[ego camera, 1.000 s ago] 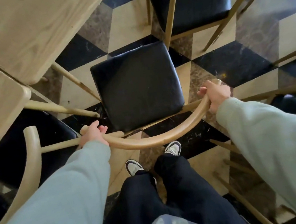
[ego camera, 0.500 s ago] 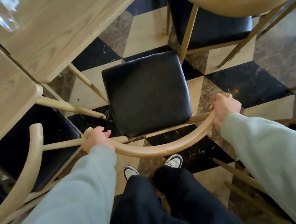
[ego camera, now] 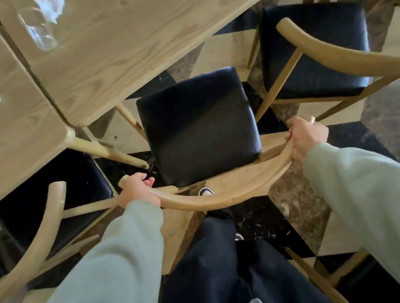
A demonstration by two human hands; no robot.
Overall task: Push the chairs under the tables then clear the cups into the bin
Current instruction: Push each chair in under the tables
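Chair [ego camera: 198, 126] with the black seat stands just short of the table [ego camera: 141, 44], its front edge near the table's corner. We grip its curved backrest [ego camera: 225, 193] at both ends, left hand [ego camera: 136, 190] and right hand [ego camera: 306, 137] each wrapped around the wood. We judge the pushing step underway; next we need a straight shove between the table legs. A clear cup [ego camera: 38, 32] waits on top.

Pale sage-green sleeves [ego camera: 113, 272] of soft fleece cover both arms to the wrists, cuffs loose; black loose trousers [ego camera: 224, 270] at lower centre; a dark shoe with white toe [ego camera: 205, 191]; both hands bare.
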